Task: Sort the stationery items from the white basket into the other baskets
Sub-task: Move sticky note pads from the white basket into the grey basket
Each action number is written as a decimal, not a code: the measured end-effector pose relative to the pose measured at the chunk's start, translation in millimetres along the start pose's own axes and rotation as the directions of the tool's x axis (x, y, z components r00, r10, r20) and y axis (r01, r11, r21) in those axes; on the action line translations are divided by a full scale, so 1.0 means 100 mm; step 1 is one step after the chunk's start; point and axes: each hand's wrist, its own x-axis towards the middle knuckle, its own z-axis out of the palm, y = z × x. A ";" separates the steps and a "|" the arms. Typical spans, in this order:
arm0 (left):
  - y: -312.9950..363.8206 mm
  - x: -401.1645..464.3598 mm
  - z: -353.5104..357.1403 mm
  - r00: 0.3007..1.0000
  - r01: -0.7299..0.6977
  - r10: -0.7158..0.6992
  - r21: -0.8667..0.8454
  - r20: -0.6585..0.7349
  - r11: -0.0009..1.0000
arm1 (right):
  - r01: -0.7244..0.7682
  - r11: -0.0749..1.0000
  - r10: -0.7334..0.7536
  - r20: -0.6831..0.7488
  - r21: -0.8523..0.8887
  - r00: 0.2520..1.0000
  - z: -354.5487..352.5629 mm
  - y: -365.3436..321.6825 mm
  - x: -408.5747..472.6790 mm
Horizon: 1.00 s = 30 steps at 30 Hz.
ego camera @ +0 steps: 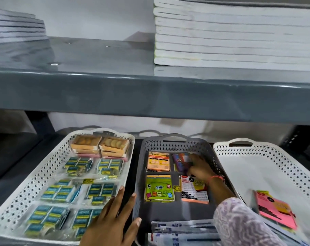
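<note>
Head view. Three baskets sit side by side on the lower shelf. The far-left white basket (35,176) holds packs of blue-labelled erasers (60,191) and, at its far end, tan boxes (99,143). The middle grey basket (141,174) holds sticky-note packs: an orange pack (158,161) far left, a green pack (159,188) near left, a red-and-yellow pack (194,189) near right.

The right hand (201,168) reaches into the far-right corner of the grey basket, fingers closed on a purple-and-red pack (181,163) that looks to be resting on the basket floor. Whether the grip is firm or letting go, I cannot tell. The left hand (115,217) lies flat and spread over the rims where the left white and grey baskets meet, holding nothing.

The right white basket (267,153) is mostly bare; a pink sticky-note pack (274,213) sits at its near end.

Judgement: a placing step, seating the pack in the grey basket. Next: free the fingers, withdraw, reach right for the pink pack.
</note>
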 end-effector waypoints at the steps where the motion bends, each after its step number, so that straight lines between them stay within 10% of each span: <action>1: 0.00 0.00 0.00 1.000 -0.003 0.003 0.003 -0.004 1.000 | 0.016 0.999 -0.016 -0.003 -0.036 1.000 0.00 -0.01 0.00; 13: 0.01 -0.01 0.00 1.000 -0.006 0.006 0.003 0.000 1.000 | 0.028 1.000 -0.027 -0.074 0.012 0.997 -0.01 0.02 -0.06; 17: 0.02 -0.02 -0.02 1.000 -0.009 0.009 -0.005 -0.018 1.000 | 0.153 0.961 -0.072 -0.328 0.230 0.942 -0.29 -0.05 -0.31; 22: 0.03 -0.04 -0.02 0.999 0.013 -0.013 -0.006 0.034 1.000 | -0.195 0.947 0.307 -0.543 0.256 0.781 -0.75 0.30 -0.72; 27: 0.02 -0.06 -0.03 0.998 0.026 -0.029 0.055 0.053 0.998 | -0.656 0.754 0.622 -0.315 -0.004 0.717 -0.74 0.86 -1.00; 30: 0.03 -0.08 -0.04 0.997 0.025 -0.029 0.056 0.070 0.998 | -0.686 0.725 0.656 -0.237 -0.066 0.716 -0.61 1.13 -1.03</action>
